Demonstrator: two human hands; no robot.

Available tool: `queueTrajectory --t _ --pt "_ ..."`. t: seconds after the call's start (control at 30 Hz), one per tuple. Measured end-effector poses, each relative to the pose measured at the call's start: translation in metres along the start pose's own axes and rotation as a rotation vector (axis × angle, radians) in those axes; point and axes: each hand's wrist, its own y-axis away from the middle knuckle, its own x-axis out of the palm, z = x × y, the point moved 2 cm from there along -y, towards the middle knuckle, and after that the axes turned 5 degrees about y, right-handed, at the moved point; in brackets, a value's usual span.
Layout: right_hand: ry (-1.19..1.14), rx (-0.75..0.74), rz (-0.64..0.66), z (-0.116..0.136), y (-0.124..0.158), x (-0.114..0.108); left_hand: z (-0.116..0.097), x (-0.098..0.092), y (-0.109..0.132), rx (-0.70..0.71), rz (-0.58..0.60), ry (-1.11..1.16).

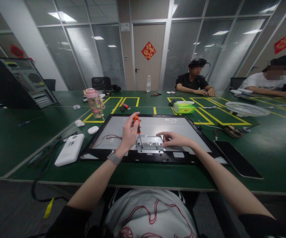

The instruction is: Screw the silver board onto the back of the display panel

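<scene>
A flat display panel (187,132) with a black frame lies back side up before me on the green table. Fixed near its front middle is a metal bracket (149,148). My left hand (129,131) is closed around an orange and black screwdriver (137,125). The screwdriver stands nearly upright, its shaft pointing down at the bracket's left part; whether the tip touches a screw is too small to tell. My right hand (171,138) rests at the bracket's right side, fingers curled over its edge. Thin wires (108,137) lie on the panel's left half.
Left of the panel are a white power bank (70,150), a pink-lidded bottle (94,102) and a computer case (19,82). To the right lie a black phone-like slab (238,158) and a round white grille (247,108). A tissue pack (184,107) sits behind; two people sit across.
</scene>
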Motion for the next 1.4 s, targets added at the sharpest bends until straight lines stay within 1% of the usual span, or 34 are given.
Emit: queueTrajectory --t 0.27,0.7,1.4 --pt "0.000 0.006 0.003 -0.0015 -0.0003 -0.0001 -0.0013 0.0002 0.0000 -0.003 0.003 -0.002" --pt "-0.022 0.009 0.003 0.0033 0.0008 0.0003 -0.0006 0.0002 0.0004 -0.007 0.008 0.007" --pt "0.001 -0.001 0.005 0.0002 -0.0002 0.0000 0.0006 0.0003 0.0006 -0.007 0.009 0.014"
